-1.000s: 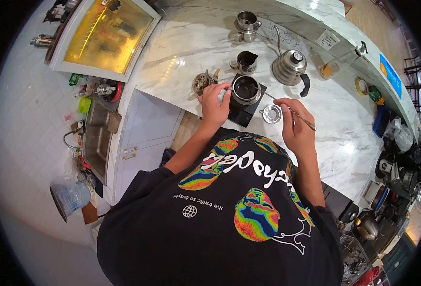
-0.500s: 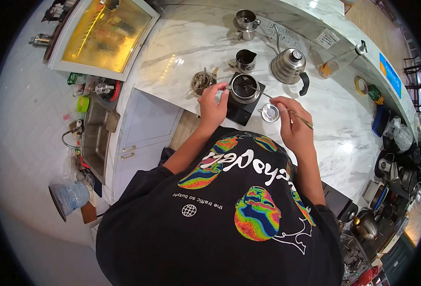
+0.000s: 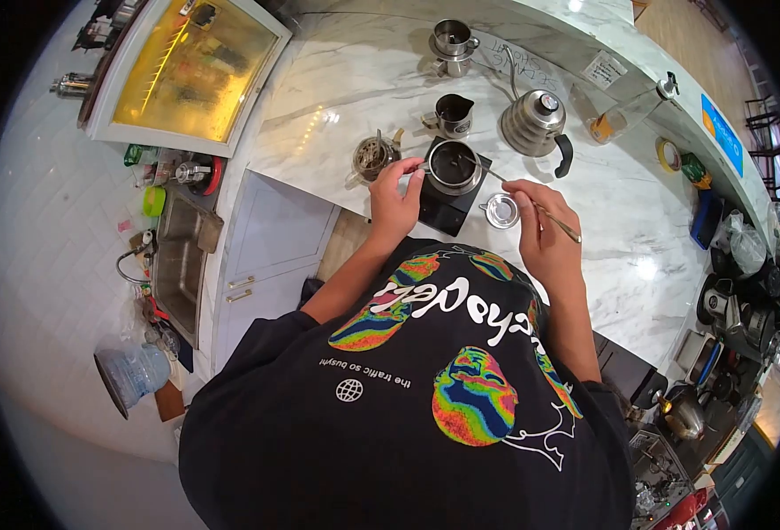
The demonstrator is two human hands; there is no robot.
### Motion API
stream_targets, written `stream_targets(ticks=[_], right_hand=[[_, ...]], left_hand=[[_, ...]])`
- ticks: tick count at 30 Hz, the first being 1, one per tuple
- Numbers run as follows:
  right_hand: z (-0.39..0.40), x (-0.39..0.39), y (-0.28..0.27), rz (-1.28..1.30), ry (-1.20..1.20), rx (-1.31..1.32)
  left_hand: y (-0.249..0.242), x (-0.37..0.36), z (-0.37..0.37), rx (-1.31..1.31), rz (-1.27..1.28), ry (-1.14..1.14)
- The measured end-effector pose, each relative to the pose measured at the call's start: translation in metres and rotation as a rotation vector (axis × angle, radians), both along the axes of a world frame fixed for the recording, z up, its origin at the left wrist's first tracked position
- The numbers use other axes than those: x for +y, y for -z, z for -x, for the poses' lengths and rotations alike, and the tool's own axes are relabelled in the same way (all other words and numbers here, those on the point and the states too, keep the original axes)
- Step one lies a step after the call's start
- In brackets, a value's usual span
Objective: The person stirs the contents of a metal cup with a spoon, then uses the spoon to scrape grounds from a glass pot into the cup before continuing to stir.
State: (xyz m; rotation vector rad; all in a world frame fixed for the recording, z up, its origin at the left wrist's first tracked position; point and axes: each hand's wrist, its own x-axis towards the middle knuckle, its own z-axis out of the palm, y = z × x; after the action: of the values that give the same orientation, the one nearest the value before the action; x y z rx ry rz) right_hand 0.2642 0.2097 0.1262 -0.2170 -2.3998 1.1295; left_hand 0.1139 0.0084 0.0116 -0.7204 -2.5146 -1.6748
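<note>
A metal cup with dark contents stands over a black scale on the marble counter. My left hand pinches the cup's handle at its left side. Between the fingers of my right hand is a long thin spoon, its far end reaching into the cup. Just left of my right hand lies a small round metal lid. A glass pot with a spoon in it is beside my left hand. Behind the cup stands a metal pitcher.
A gooseneck kettle is at the back right, its black handle toward the right hand. A metal filter cup on a stand is farther back. Clear bottle and tape roll lie farther right; a sink is at left.
The spoon's end has shifted slightly within the cup. Both hands keep nearly the same places and holds, and the view has moved very slightly.
</note>
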Motion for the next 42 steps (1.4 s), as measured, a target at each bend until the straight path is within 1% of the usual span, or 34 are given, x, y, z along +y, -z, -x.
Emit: stream_targets(ticks=[4, 6, 10, 14, 17, 20, 23, 26, 29, 33, 36, 38, 42], right_hand=[[-0.001, -0.003, -0.004, -0.009, -0.067, 0.03], [0.002, -0.003, -0.001, -0.013, -0.043, 0.032], [-0.001, 0.001, -0.005, -0.052, -0.01, 0.02], [0.001, -0.003, -0.008, -0.003, -0.089, 0.027], [0.004, -0.003, -0.009, 0.009, -0.071, -0.029], [0.0, 0.0, -0.01, 0.014, -0.061, -0.03], [-0.002, 0.001, -0.015, 0.006, -0.117, -0.024], [0.002, 0.0, -0.016, -0.002, -0.113, -0.052], [0.002, 0.004, -0.012, 0.038, -0.053, -0.051], [-0.002, 0.007, -0.012, 0.008, -0.12, -0.027], [0.001, 0.002, -0.011, 0.001, -0.122, -0.023], [0.003, 0.003, -0.012, 0.004, -0.092, -0.051], [-0.001, 0.013, -0.015, 0.04, -0.112, -0.059]], left_hand=[[-0.003, 0.001, 0.001, -0.005, 0.02, 0.005], [-0.007, 0.001, 0.001, -0.022, 0.029, 0.007], [-0.004, -0.001, 0.005, 0.029, 0.01, 0.02], [-0.006, 0.001, 0.004, 0.02, 0.006, 0.024], [-0.004, 0.001, 0.003, 0.025, 0.011, 0.012], [-0.002, 0.001, 0.003, 0.033, 0.009, 0.004], [-0.004, 0.002, 0.002, 0.021, 0.004, -0.01], [-0.004, 0.003, 0.0, 0.001, -0.002, -0.013], [-0.005, 0.003, 0.0, 0.008, -0.004, -0.016], [0.0, 0.002, 0.0, 0.001, -0.009, -0.019], [-0.002, 0.004, -0.002, -0.07, -0.014, -0.027], [0.002, 0.004, -0.001, -0.05, -0.024, -0.02], [0.005, 0.003, 0.0, -0.02, -0.027, -0.011]])
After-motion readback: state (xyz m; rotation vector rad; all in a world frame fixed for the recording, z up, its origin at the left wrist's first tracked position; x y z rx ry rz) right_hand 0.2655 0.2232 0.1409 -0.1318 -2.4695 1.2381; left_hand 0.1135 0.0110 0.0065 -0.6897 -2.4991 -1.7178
